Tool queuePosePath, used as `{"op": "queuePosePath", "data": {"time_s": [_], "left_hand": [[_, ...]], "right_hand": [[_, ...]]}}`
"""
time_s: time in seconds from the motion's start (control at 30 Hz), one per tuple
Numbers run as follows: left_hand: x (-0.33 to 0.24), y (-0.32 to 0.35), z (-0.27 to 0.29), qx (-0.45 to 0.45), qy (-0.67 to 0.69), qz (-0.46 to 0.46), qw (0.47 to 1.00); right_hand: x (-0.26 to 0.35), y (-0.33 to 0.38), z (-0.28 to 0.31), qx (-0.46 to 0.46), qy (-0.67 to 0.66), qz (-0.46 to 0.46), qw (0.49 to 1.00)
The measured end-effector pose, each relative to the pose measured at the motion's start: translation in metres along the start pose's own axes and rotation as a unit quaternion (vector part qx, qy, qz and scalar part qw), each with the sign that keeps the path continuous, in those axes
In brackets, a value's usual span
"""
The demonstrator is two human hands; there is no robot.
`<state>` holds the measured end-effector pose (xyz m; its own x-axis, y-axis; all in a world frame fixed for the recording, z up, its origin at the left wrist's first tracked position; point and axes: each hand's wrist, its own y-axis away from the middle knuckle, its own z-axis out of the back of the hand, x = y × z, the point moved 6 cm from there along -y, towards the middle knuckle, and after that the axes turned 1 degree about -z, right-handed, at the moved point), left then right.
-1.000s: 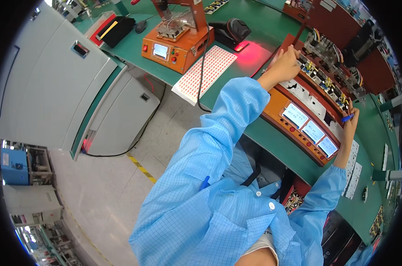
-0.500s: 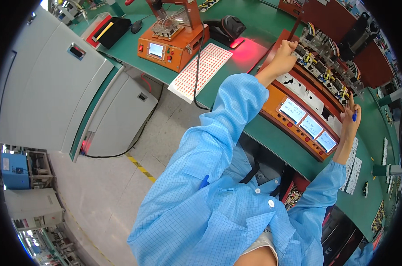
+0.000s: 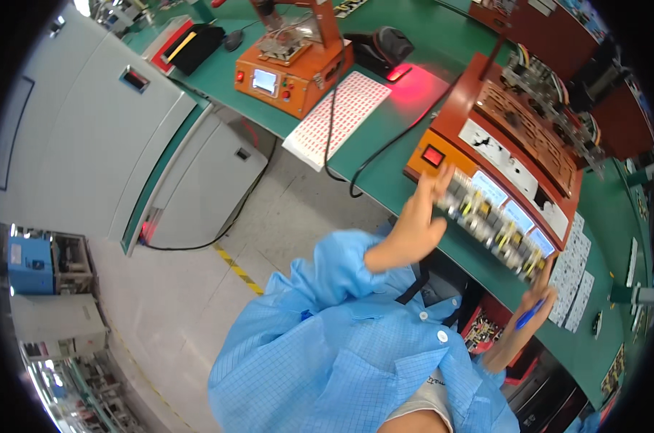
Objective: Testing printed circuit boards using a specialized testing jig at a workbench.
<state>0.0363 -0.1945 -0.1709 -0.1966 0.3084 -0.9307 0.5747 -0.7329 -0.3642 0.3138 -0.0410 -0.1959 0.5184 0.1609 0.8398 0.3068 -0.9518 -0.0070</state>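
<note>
We see the green workbench (image 3: pixel 446 40) running from the upper left across to the right side of the frame. On it, right of centre, stands the orange test fixture (image 3: pixel 518 144), with lit screens along its front.

In front of those screens, right of the middle of the frame, is the circuit board strip (image 3: pixel 491 225), slanting from upper left to lower right and hiding parts of the screens. It appears lifted clear of the bench, over its near edge. We judge it light for its length and fairly stiff, though a long populated panel might flex at its middle, so we would want both ends borne evenly. Its crowded upper face looks fragile; we would keep our fingers off the tall components and take hold by the short ends or bare edges, where a thin rim may slip if pinched loosely.

The left hand (image 3: pixel 413 225) is clamped on the upper-left end, fingers at the far corner and thumb toward the near side, though blur hides the exact contact. The right hand (image 3: pixel 537 302) grips the lower-right end with its fingertips. A blue pen (image 3: pixel 530 315) is tucked in that right hand, which we think leaves fewer fingers free to steady the strip.
</note>
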Motion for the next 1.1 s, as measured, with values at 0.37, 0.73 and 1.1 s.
{"op": "queuePosePath", "data": {"time_s": [0.37, 0.73, 1.1], "left_hand": [[0.035, 0.053, -0.011, 0.001, -0.323, -0.010, 0.946], [0.030, 0.055, -0.016, -0.002, -0.312, -0.123, 0.942], [-0.038, 0.006, -0.050, 0.071, -0.223, -0.317, 0.919]], "right_hand": [[-0.041, 0.043, -0.010, 0.034, 0.399, 0.142, 0.905], [0.029, -0.030, 0.058, -0.138, 0.866, 0.182, 0.445], [0.077, -0.005, 0.126, -0.139, 0.321, 0.060, 0.935]]}}
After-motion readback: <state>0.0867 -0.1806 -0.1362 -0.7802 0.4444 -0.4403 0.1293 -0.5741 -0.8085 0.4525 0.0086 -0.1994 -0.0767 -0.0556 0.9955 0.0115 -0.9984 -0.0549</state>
